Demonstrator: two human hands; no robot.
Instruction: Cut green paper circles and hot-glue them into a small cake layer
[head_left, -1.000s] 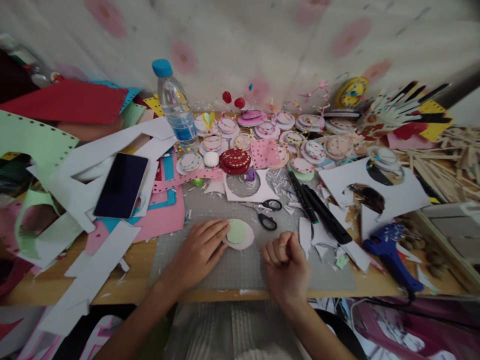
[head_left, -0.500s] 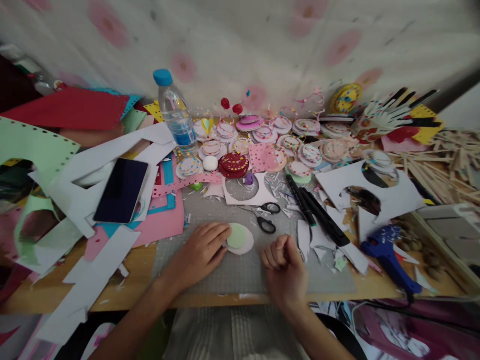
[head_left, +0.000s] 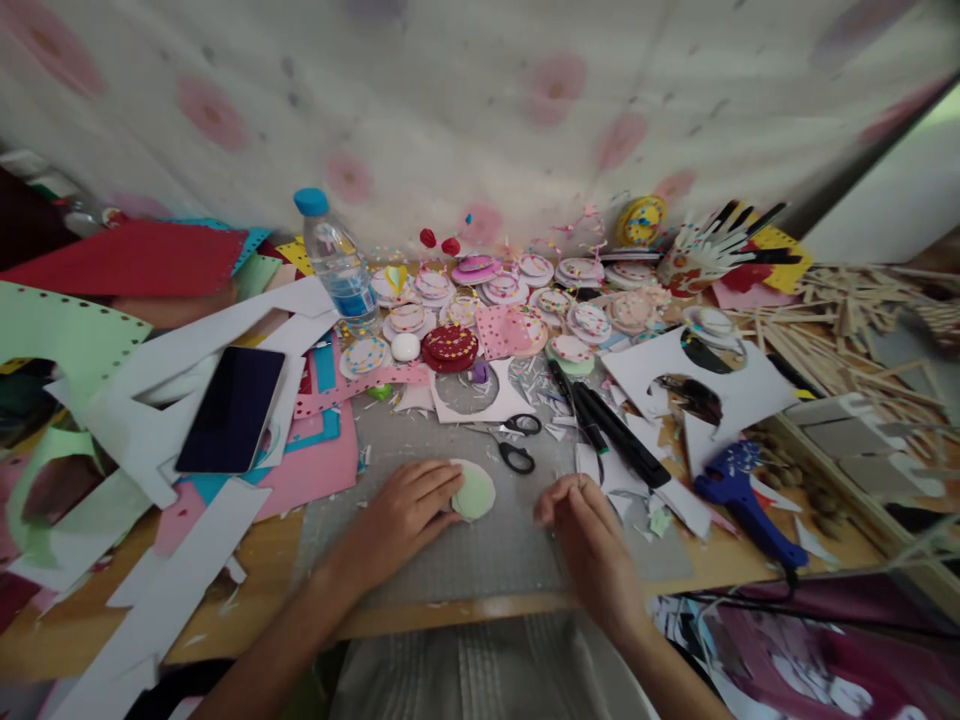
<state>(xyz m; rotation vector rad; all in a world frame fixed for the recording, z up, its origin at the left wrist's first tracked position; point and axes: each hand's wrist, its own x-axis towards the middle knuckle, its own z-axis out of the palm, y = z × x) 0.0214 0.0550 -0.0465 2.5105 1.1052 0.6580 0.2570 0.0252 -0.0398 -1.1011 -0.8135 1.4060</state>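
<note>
A pale green paper circle (head_left: 474,493) lies on a slightly larger whitish paper circle (head_left: 489,482) over the grey cutting mat (head_left: 480,560). My left hand (head_left: 409,510) grips the left edge of these circles, with its fingers on top and the thumb at the near side. My right hand (head_left: 589,535) hovers above the mat to the right of the circles, its fingers curled together; whatever they may hold is hidden. Black-handled scissors (head_left: 517,440) rest beyond the circles. To their right lie a black pen (head_left: 574,400) and a black utility knife (head_left: 622,435).
Decorated paper discs (head_left: 450,348) crowd the back beside a water bottle (head_left: 341,265). On the left, a phone (head_left: 232,410) lies on paper scraps. A blue glue gun (head_left: 750,505), cut white paper (head_left: 697,380) and wooden sticks (head_left: 840,330) lie to the right.
The view has tilted up and turned slightly right. My right hand has turned and shifted a little away from the circles. My left hand stays at their edge.
</note>
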